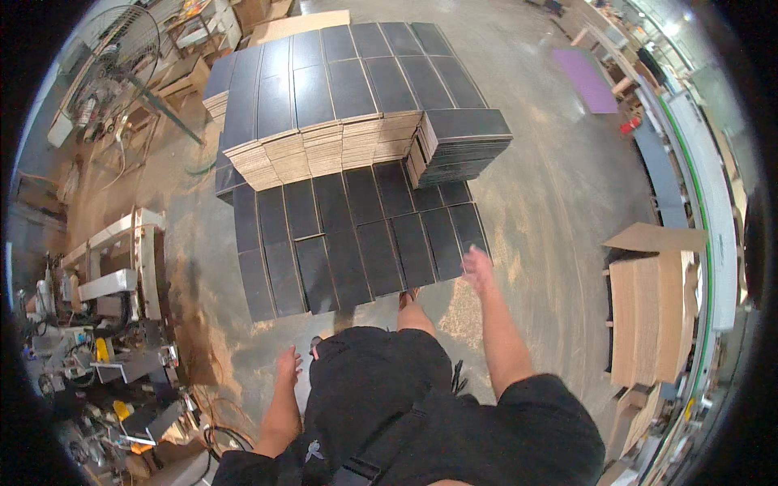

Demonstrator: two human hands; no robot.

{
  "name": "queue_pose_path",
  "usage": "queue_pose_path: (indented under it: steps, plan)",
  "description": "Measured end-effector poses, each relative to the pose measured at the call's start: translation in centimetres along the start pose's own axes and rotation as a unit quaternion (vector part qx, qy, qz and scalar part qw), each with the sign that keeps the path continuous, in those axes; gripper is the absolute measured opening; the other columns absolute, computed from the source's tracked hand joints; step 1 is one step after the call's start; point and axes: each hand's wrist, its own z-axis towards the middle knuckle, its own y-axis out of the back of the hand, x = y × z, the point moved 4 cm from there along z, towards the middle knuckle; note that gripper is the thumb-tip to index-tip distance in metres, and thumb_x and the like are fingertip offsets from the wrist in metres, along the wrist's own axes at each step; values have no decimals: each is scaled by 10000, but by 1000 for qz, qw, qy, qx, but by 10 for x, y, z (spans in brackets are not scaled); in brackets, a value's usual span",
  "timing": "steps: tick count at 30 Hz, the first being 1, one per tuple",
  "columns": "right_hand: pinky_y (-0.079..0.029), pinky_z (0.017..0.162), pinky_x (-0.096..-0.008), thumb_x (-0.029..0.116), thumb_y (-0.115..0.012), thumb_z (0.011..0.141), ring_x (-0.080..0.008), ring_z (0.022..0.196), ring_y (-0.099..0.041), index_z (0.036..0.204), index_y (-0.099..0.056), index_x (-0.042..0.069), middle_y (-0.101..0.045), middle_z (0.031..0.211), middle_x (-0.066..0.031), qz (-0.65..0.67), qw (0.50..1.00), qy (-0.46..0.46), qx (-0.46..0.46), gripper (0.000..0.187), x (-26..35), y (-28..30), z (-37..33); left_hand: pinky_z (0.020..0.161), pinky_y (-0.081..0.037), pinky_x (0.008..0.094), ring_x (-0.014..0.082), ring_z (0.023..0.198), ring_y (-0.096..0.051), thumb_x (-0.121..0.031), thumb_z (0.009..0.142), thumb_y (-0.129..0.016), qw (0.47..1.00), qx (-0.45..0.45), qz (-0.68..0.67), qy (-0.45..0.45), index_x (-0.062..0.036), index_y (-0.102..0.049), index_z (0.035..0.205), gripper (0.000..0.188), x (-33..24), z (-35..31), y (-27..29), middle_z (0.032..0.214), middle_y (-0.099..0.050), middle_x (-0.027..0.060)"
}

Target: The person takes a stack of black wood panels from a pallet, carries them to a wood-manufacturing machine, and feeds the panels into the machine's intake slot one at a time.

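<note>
Black-faced boards with raw brown edges stand in stacks in front of me. The low front stack (373,243) lies nearest, with its black tops side by side. My right hand (476,271) reaches forward over that stack's near right corner, fingers apart and holding nothing. Whether it touches the top board cannot be made out. Low on my left side hangs my left hand (288,362), empty with its fingers loosely apart, short of the stack's near edge. Behind rises a taller stack (324,89). A separate pile of black boards (463,146) sits at its right end.
A large fan (113,65) on a stand is at the far left. Machinery (121,324) with cables lines the left side. Brown boards (648,316) are stacked at the right, near a long bench with a green stripe. Sawdust (462,320) lies on the concrete floor.
</note>
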Motion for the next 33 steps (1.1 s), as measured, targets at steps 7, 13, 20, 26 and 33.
queue_pose_path:
  steps: [7,13,20,26,33]
  plan:
    - [-348,1073,-591,542,-660,883,-357,1427,-328,1503,-365,122,-321,1583,-134,-12,986,160,51,805,218,67,202,911,-428,453,269,1195,-562,-539,947,-550,987,-50,-148,38,-132,-453,1429,638,6,-89,-153,1380,-562,111]
    - [-303,1043,-679,559,-718,822,-347,1377,-339,1438,-442,134,-391,1494,-122,-27,988,126,-79,798,331,69,305,843,-454,427,230,1082,-591,-452,963,-568,978,-112,-165,62,-107,-552,1327,502,24,-162,-240,1232,-615,73]
    - [-358,1002,-655,531,-678,887,-286,1291,-397,1313,-513,87,-459,1396,-102,-36,992,123,4,637,358,71,364,778,-475,406,210,1065,-606,-452,970,-572,973,-137,-134,131,-112,-545,1340,503,35,-227,-269,1286,-602,46]
    - [-397,978,-631,510,-663,907,-268,1223,-478,1240,-547,97,-545,1307,-85,-89,990,111,11,543,343,65,355,715,-462,369,183,973,-614,-450,969,-576,971,-147,-146,121,-120,-573,1293,462,35,-235,-286,1193,-641,41]
    - [-299,1042,-649,511,-721,819,-250,1189,-527,1184,-584,132,-587,1265,-70,15,995,7,98,544,300,81,335,840,-459,380,177,1042,-609,-460,966,-583,984,-133,-118,13,-95,-568,1314,503,-9,-204,-308,1197,-646,55]
